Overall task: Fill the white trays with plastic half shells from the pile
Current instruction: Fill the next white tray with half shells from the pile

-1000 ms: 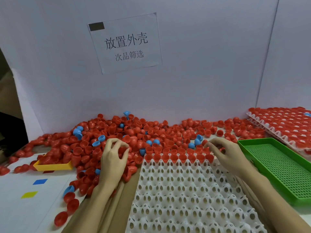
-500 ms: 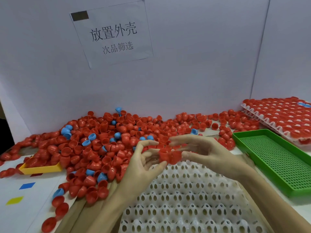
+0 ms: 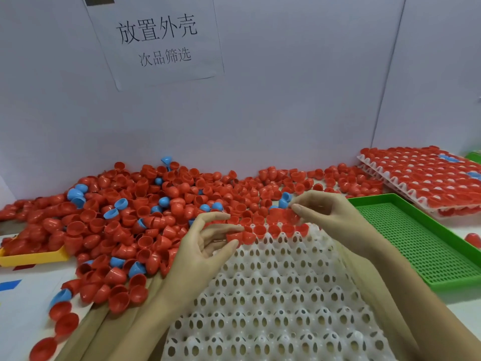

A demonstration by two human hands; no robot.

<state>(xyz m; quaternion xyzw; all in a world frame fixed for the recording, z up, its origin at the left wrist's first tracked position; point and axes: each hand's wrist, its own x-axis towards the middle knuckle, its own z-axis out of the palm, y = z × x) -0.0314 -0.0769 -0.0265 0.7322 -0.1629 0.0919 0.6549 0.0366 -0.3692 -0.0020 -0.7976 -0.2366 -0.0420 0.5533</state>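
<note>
- Pinching a red half shell (image 3: 235, 237) between thumb and fingertips, the left hand (image 3: 200, 252) is hovering over the far left corner of the white tray (image 3: 273, 295), with a second red shell touching the first on its right.
- The right hand (image 3: 330, 220) is holding another red shell (image 3: 285, 217) at its fingertips, thumb and forefinger closed on its rim, above the tray's far edge.
- A row of red shells is sitting in the farthest cups of the white tray; the nearer cups are showing bare white plastic.
- The pile (image 3: 135, 217) of red shells, with some blue ones mixed in, is lying along the white back wall, left of and behind the tray.
- A yellow tray (image 3: 31, 257) is lying at the pile's left edge, partly buried.
- A green perforated tray (image 3: 426, 246) is sitting just right of the right hand.
- Filled trays (image 3: 426, 181) are stacked at the far right.
- A paper sign (image 3: 156, 40) is hanging on the wall.
</note>
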